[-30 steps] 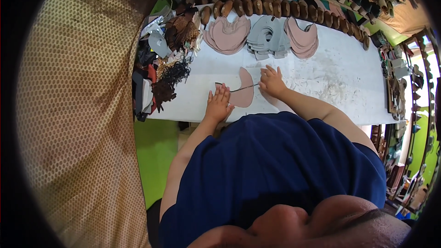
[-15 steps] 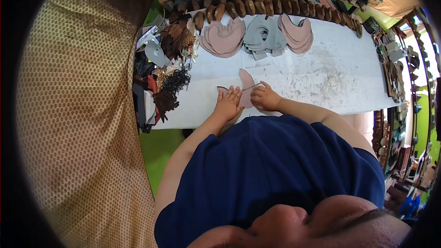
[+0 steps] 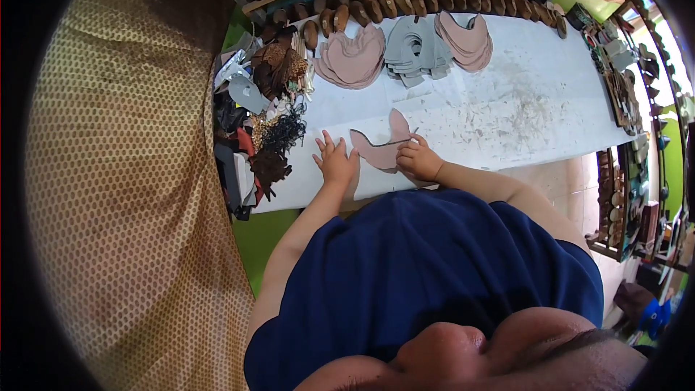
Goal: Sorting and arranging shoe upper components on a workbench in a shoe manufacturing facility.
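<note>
A pink curved shoe-upper piece [image 3: 376, 155] with a dark edge along its inner curve lies flat on the white table, near my body. My right hand [image 3: 420, 158] rests at its right side with the fingers closed around a thin, dark, pen-like tool [image 3: 392, 143]. The tool lies across the pink piece; its exact kind is too small to make out. To the left of the piece, my left hand [image 3: 335, 162] is spread open, palm down over the table, holding nothing.
Beyond my hands lie a left pink stack [image 3: 351, 61], a grey stack [image 3: 418, 51] and a right pink stack [image 3: 467, 47] of cut pieces. Brown shoe forms [image 3: 405, 4] line the back edge. Scraps and cords [image 3: 279, 112] crowd the left end; a patterned curtain [image 3: 137, 174] hangs beyond.
My left hand has lifted off the pink piece and moved left, its fingers spreading and uncovering the piece's left arm. My right hand remains at the piece with the thin tool.
</note>
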Demonstrator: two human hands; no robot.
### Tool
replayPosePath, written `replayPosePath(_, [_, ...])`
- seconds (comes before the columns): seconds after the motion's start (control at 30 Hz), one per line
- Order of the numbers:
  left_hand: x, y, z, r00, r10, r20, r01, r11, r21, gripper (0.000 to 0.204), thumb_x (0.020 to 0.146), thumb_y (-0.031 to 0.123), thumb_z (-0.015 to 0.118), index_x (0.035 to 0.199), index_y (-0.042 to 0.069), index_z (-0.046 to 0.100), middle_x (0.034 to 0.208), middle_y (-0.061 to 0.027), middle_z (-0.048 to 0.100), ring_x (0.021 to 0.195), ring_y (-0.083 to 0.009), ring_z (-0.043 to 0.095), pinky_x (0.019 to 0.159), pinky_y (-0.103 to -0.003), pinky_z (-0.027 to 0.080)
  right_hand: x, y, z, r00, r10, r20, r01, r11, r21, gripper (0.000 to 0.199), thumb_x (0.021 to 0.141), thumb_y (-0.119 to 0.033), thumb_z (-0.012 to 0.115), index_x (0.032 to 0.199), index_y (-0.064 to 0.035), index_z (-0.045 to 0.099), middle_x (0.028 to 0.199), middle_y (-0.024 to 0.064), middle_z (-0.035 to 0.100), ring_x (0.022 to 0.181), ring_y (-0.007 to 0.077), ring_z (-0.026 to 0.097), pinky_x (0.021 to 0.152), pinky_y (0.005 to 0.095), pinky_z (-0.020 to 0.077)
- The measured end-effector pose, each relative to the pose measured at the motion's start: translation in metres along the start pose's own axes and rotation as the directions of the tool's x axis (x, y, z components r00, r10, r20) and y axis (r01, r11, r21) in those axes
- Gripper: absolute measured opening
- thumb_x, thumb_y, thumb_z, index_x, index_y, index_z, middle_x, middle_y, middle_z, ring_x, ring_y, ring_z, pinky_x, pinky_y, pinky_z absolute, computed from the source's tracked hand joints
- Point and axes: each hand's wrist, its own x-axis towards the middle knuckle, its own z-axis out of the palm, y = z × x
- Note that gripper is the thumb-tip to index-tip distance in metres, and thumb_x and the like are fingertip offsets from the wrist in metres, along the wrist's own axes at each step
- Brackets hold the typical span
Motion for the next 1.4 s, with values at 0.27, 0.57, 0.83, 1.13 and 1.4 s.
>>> replayPosePath(0.27, [0.014, 0.010, -0.014, 0.987, -0.143, 0.071, 0.148, 0.986, -0.080, 0.046, 0.079, 0.043, 0.076, 0.113, 0.013, 0.070, 0.165, -0.0203, 0.012, 0.151, -0.0469, 0.005, 0.115, -0.068, 0.010, 0.009, -0.033, 0.025, 0.978, 0.191, 0.086, -0.205, 0.961, 0.187, 0.014, 0.080, -0.026, 0.071, 0.087, -0.0140, 0.069, 0.099, 0.0035, 0.065, 0.112, 0.0230, 0.057, 0.106, 0.0581, 0.0325])
replayPosePath(0.57, [0.001, 0.000, 0.012, 0.957, 0.287, -0.039, -0.283, 0.954, 0.099, 0.082, 0.088, 0.044, 0.061, 0.154, 0.006, 0.030, 0.165, -0.0169, 0.018, 0.152, -0.0378, 0.015, 0.117, -0.063, 0.013, -0.021, 0.028, -0.007, 0.762, 0.643, 0.078, -0.647, 0.762, 0.035, 0.021, 0.087, -0.023, 0.066, 0.106, -0.0214, 0.076, 0.122, -0.0001, 0.065, 0.129, 0.0241, 0.049, 0.114, 0.0585, 0.0244])
replayPosePath(0.83, [-0.025, 0.012, 0.026, 0.751, 0.625, 0.216, -0.655, 0.747, 0.115, 0.083, 0.092, 0.053, 0.054, 0.154, 0.006, 0.029, 0.162, -0.0137, 0.027, 0.150, -0.0306, 0.024, 0.120, -0.054, 0.014, -0.019, 0.024, -0.011, 0.780, 0.624, 0.051, -0.626, 0.778, 0.046, 0.015, 0.082, -0.022, 0.073, 0.096, -0.0206, 0.076, 0.121, 0.0006, 0.066, 0.130, 0.0247, 0.050, 0.113, 0.0598, 0.0243])
replayPosePath(1.13, [-0.028, 0.015, 0.027, 0.771, 0.596, 0.226, -0.631, 0.761, 0.147, 0.084, 0.091, 0.056, 0.054, 0.155, 0.007, 0.029, 0.163, -0.0108, 0.025, 0.151, -0.0281, 0.023, 0.120, -0.056, 0.013, -0.013, 0.047, -0.006, 0.817, 0.576, 0.039, -0.577, 0.815, 0.055, 0.011, 0.080, -0.014, 0.066, 0.090, -0.0103, 0.066, 0.120, 0.0041, 0.063, 0.133, 0.0301, 0.047, 0.112, 0.0616, 0.0281])
replayPosePath(1.4, [-0.030, 0.018, 0.025, 0.784, 0.570, 0.243, -0.614, 0.769, 0.177, 0.082, 0.091, 0.056, 0.053, 0.154, 0.009, 0.030, 0.163, -0.0098, 0.025, 0.151, -0.0273, 0.024, 0.118, -0.060, 0.013, 0.003, 0.058, -0.009, 0.797, 0.593, 0.115, -0.591, 0.805, -0.055, 0.015, 0.079, -0.015, 0.064, 0.092, -0.0091, 0.068, 0.123, 0.0054, 0.060, 0.136, 0.0295, 0.044, 0.111, 0.0636, 0.0293])
